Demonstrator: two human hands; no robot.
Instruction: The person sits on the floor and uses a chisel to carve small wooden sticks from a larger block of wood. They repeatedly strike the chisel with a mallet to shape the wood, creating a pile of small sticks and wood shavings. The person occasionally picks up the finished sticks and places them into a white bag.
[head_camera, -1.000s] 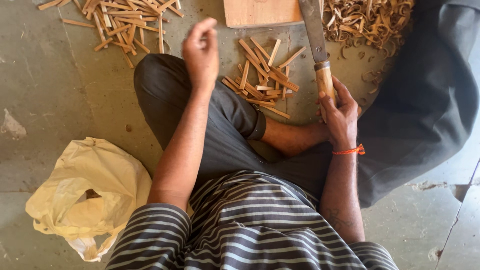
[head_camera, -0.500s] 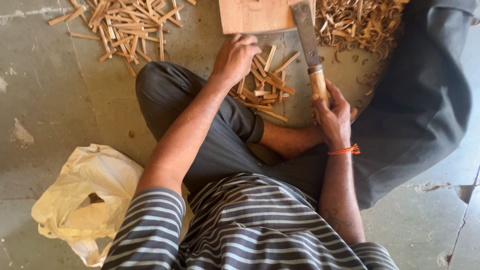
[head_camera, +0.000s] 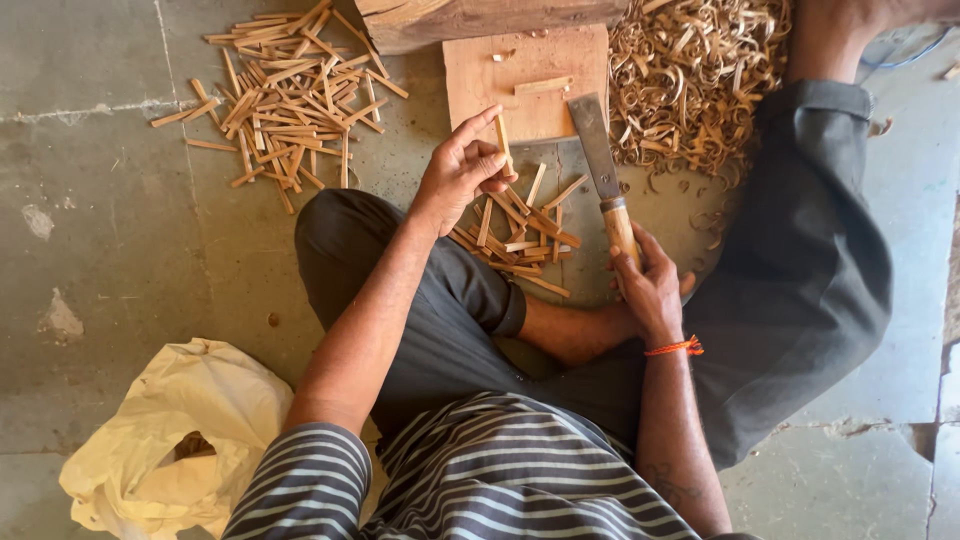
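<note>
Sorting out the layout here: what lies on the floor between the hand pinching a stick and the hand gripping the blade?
In the head view, a small heap of cut wooden sticks lies between the left hand and the right hand.

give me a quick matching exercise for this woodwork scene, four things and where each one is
Things:
1. thin wooden stick
2. broad-bladed knife
3. curly wood shavings
4. pale plastic bag

Places:
A. piled at upper right
B. on the floor at lower left
C. pinched in the left hand
D. gripped by its handle in the right hand

Pairs: 1-C, 2-D, 3-A, 4-B
</note>
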